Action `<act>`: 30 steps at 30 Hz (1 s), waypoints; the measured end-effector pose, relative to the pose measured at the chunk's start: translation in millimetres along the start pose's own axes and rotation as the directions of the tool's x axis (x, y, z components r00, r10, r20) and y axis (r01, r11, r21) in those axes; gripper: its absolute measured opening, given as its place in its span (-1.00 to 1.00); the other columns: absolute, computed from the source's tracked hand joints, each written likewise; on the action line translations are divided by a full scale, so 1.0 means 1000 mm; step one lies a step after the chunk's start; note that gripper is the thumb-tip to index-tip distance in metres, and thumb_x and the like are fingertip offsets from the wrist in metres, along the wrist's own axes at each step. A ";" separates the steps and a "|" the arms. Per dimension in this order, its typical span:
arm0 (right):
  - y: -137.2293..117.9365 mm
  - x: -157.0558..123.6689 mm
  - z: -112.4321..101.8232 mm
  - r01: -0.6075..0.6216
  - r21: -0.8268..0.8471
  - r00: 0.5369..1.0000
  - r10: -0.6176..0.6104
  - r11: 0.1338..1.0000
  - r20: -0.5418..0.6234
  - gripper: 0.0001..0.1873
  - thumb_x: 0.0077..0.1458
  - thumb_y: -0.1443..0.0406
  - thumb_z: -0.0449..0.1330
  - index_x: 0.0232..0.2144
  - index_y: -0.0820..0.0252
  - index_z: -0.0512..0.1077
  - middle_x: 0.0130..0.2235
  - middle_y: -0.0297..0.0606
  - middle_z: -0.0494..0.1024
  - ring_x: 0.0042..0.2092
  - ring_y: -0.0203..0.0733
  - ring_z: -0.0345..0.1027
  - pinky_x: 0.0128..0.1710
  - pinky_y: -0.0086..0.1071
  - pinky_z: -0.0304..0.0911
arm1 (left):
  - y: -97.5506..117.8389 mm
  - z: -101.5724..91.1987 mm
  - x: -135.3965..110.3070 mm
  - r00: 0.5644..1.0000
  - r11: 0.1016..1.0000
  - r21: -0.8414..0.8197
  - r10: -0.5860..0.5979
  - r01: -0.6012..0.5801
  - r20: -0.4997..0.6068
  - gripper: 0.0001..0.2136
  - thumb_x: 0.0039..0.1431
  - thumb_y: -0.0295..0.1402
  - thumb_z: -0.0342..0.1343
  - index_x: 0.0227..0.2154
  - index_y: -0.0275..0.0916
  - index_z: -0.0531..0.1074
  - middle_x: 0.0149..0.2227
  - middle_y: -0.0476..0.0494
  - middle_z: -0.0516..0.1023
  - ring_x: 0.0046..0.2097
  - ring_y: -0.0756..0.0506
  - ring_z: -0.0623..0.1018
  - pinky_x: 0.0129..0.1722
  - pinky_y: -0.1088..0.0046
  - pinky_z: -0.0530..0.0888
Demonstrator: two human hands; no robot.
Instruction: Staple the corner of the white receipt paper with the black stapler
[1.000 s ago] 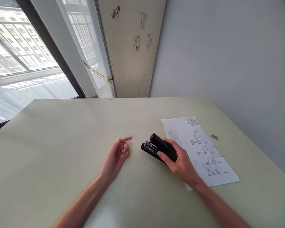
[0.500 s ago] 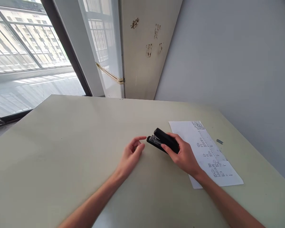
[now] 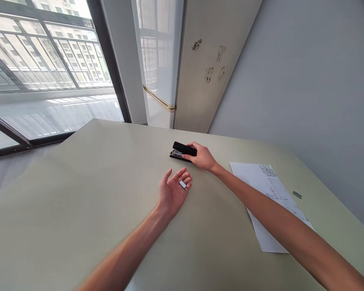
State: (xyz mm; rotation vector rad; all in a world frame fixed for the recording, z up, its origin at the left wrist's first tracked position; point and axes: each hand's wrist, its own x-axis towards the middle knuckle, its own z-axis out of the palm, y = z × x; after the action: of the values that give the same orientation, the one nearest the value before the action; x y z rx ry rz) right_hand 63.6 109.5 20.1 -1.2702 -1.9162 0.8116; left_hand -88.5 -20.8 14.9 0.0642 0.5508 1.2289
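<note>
My left hand (image 3: 172, 193) lay palm up, low over the pale counter (image 3: 79, 194), its fingers spread apart and loosely curled, and a small silver strip of staples (image 3: 182, 184) rested across them near the tips, held by nothing but their own weight. My right hand (image 3: 202, 157) was stretched out farther across the counter, beyond the left one and a little to its right, with the fingers clamped over the rear of the black stapler (image 3: 183, 149). The stapler sat on the counter with its metal nose pointing left, away from my palm; whether its top was raised I could not tell. The staples in my left hand and the stapler were near each other but not touching. To my right, under my outstretched forearm, lay a printed sheet of paper (image 3: 261, 182), flat on the counter, and just past its far edge a second, loose staple strip (image 3: 297, 195). Behind the counter stood a cream refrigerator (image 3: 197, 81) beside a large window (image 3: 48, 72).
</note>
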 end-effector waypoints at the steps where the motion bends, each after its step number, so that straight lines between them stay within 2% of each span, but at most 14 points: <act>1: 0.000 0.008 0.006 0.010 0.002 1.000 -0.010 1.000 0.017 -0.61 0.07 0.19 0.42 -0.05 0.08 0.51 0.00 -0.20 0.71 0.02 -0.04 0.58 0.10 -0.14 0.40 | 0.000 -0.001 0.000 1.000 1.000 -0.012 0.002 -0.002 -0.002 -0.65 0.36 -0.25 0.07 -0.12 -0.50 0.56 -0.28 -0.31 0.58 -0.29 -0.11 0.60 -0.26 0.43 0.54; 7: 0.001 0.044 0.034 0.060 0.018 0.995 -0.061 0.998 0.076 -0.63 0.06 0.25 0.43 -0.07 0.11 0.52 0.01 -0.20 0.71 0.03 -0.07 0.58 0.13 -0.16 0.39 | 0.003 -0.006 0.003 1.000 0.998 -0.053 0.018 -0.018 -0.013 -0.66 0.37 -0.24 0.07 -0.07 -0.47 0.55 -0.12 -0.42 0.65 -0.15 -0.17 0.66 -0.18 0.38 0.57; 12: -0.006 0.047 0.030 0.125 0.034 0.989 -0.127 0.992 0.071 -0.64 0.15 0.21 0.38 -0.02 0.12 0.50 0.07 -0.15 0.67 0.11 -0.04 0.53 0.18 -0.13 0.35 | 0.006 -0.005 0.003 1.000 0.998 -0.060 0.010 -0.011 -0.018 -0.63 0.37 -0.23 0.09 0.04 -0.44 0.51 0.10 -0.50 0.61 0.10 -0.26 0.64 -0.05 0.35 0.59; 16: -0.024 0.013 0.008 0.208 0.055 0.978 -0.207 0.977 -0.031 -0.68 0.38 0.12 0.15 0.09 0.08 0.43 0.23 -0.13 0.53 0.28 -0.10 0.37 0.34 -0.12 0.21 | 0.005 -0.003 0.003 1.000 0.998 -0.063 0.017 -0.017 -0.007 -0.63 0.37 -0.25 0.06 0.03 -0.47 0.50 0.19 -0.57 0.54 0.22 -0.33 0.58 0.12 0.26 0.56; 17: -0.027 0.000 0.001 0.241 0.049 0.970 -0.238 0.969 -0.048 -0.70 0.38 0.11 0.16 0.08 0.06 0.45 0.22 -0.15 0.53 0.29 -0.09 0.36 0.36 -0.09 0.19 | 0.005 -0.003 0.003 1.000 0.998 -0.060 0.020 -0.020 -0.003 -0.64 0.38 -0.25 0.06 0.01 -0.47 0.51 0.19 -0.58 0.54 0.23 -0.34 0.57 0.15 0.24 0.54; 18: -0.030 -0.013 -0.005 0.321 0.011 0.947 -0.321 0.947 -0.021 -0.73 0.36 0.12 0.20 0.04 0.04 0.47 0.20 -0.15 0.54 0.29 -0.04 0.36 0.36 -0.05 0.20 | 0.004 -0.002 0.004 1.000 0.998 -0.053 0.019 -0.019 0.003 -0.64 0.39 -0.24 0.05 0.00 -0.48 0.51 0.17 -0.59 0.55 0.23 -0.34 0.57 0.18 0.21 0.53; 20: -0.032 -0.039 -0.016 0.468 -0.060 0.880 -0.460 0.881 0.118 -0.73 0.28 0.15 0.30 0.01 0.01 0.51 0.24 -0.12 0.51 0.36 0.07 0.25 0.36 0.04 0.20 | 0.003 -0.002 0.004 1.000 1.000 -0.022 0.008 -0.007 0.025 -0.63 0.40 -0.23 0.04 -0.03 -0.49 0.53 0.13 -0.58 0.58 0.21 -0.35 0.58 0.19 0.18 0.52; 21: -0.031 -0.051 -0.020 0.525 -0.090 0.842 -0.501 0.847 0.198 -0.68 0.24 0.16 0.34 0.04 0.00 0.52 0.27 -0.11 0.48 0.41 0.13 0.17 0.37 0.10 0.19 | 0.002 -0.002 0.003 0.999 1.000 0.001 -0.005 0.005 0.043 -0.63 0.40 -0.23 0.05 -0.03 -0.49 0.54 0.11 -0.57 0.59 0.20 -0.35 0.58 0.19 0.17 0.52; 23: -0.025 -0.069 -0.027 0.576 -0.141 0.796 -0.513 0.805 0.323 -0.56 0.20 0.17 0.40 0.12 -0.01 0.51 0.33 -0.09 0.42 0.48 0.18 0.03 0.38 0.17 0.17 | 0.000 -0.001 0.002 0.996 0.998 0.054 -0.035 0.031 0.082 -0.63 0.39 -0.21 0.09 -0.04 -0.48 0.56 0.08 -0.53 0.61 0.18 -0.36 0.60 0.16 0.15 0.53; 25: -0.018 -0.080 -0.029 0.591 -0.169 0.781 -0.507 0.789 0.364 -0.53 0.19 0.17 0.41 0.13 0.00 0.52 0.34 -0.08 0.40 0.49 0.20 0.00 0.38 0.19 0.18 | -0.003 0.000 0.001 0.992 0.993 0.113 -0.057 0.045 0.108 -0.62 0.38 -0.19 0.12 -0.04 -0.46 0.57 0.04 -0.49 0.63 0.14 -0.36 0.61 0.13 0.14 0.54; 30: -0.011 -0.098 -0.032 0.590 -0.166 0.791 -0.525 0.790 0.314 -0.73 0.29 0.25 0.33 0.03 -0.01 0.59 0.26 -0.10 0.50 0.45 0.13 0.14 0.35 0.18 0.26 | -0.013 0.002 -0.003 0.985 0.966 0.256 -0.086 0.046 0.147 -0.59 0.39 -0.12 0.12 0.05 -0.36 0.57 0.04 -0.38 0.65 0.09 -0.33 0.61 0.08 0.09 0.54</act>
State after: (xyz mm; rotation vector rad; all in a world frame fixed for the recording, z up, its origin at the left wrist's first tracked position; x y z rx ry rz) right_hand 111.6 18.0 26.7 -0.6611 -2.4955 0.4275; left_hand -77.5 -27.7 13.4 0.3528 0.5640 1.0728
